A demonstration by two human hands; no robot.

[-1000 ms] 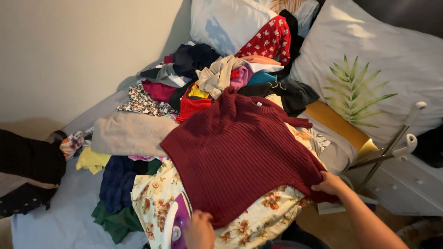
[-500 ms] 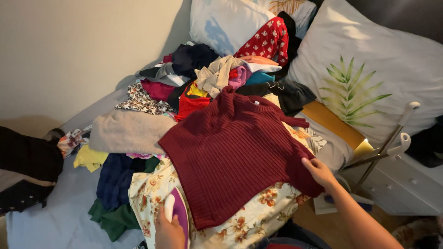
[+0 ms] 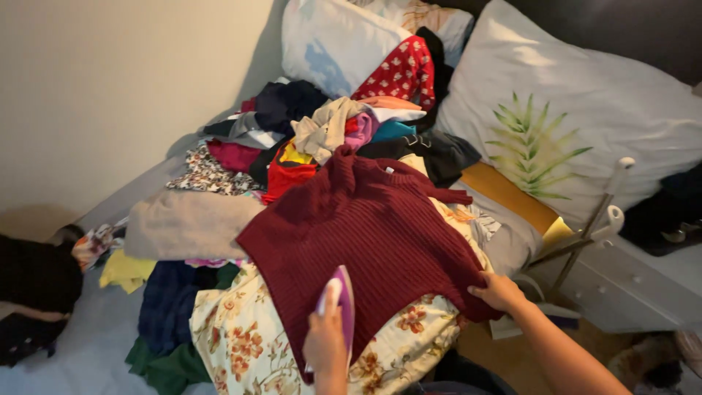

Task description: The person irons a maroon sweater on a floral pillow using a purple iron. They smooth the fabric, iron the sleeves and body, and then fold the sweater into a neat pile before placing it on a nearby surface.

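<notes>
Under left hand (image 3: 325, 340), purple iron (image 3: 342, 303) half-hidden.

View: one camera only, worn on the person's head; no second view shares the scene.
Position: above the near edge of the bed (image 3: 88, 358), over the maroon sweater (image 3: 365, 241).
Direction: looks down and forward, toward the pillows (image 3: 585, 117) at the far end.
Distance: close; the left hand (image 3: 325, 340) and right hand (image 3: 499, 290) enter from the bottom edge.
Left of frame: the pale wall (image 3: 110, 88).
Right of frame: the white drawer unit (image 3: 629, 292).
Tilt: slightly rolled, the bed running diagonally.
</notes>
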